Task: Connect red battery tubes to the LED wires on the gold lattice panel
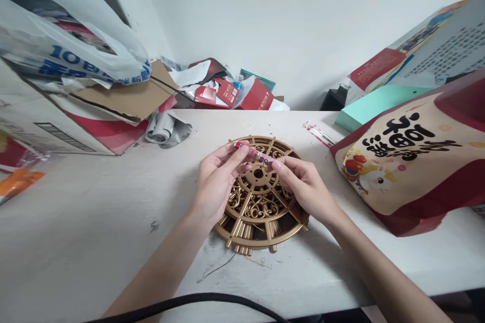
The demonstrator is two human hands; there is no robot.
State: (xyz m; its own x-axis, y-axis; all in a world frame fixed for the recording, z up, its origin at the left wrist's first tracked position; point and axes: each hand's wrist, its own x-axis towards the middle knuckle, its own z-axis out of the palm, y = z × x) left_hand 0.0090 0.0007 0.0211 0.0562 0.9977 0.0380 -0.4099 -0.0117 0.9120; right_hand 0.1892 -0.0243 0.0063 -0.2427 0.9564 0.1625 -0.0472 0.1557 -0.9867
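Note:
A slim pinkish-red tube (254, 152) with blue and white print is held level between my two hands. My left hand (220, 174) pinches its left end between thumb and fingers. At the right end, my right hand (303, 179) grips it with thumb and fingertips. Below the tube lies a round gold-coloured openwork disc (265, 207) with spokes, scrollwork and a hub with a dark hole. Both hands are over this disc and hide parts of its left and right sides. A thin dark wire (220, 268) runs out from its lower edge.
On the right stands a dark red and cream gift bag (413, 156), beside a mint-green box (379, 106). A carton (87, 133) and a white plastic bag (94, 55) fill the left. A black cable (197, 298) crosses the front. Red packaging (255, 96) is heaped behind the table.

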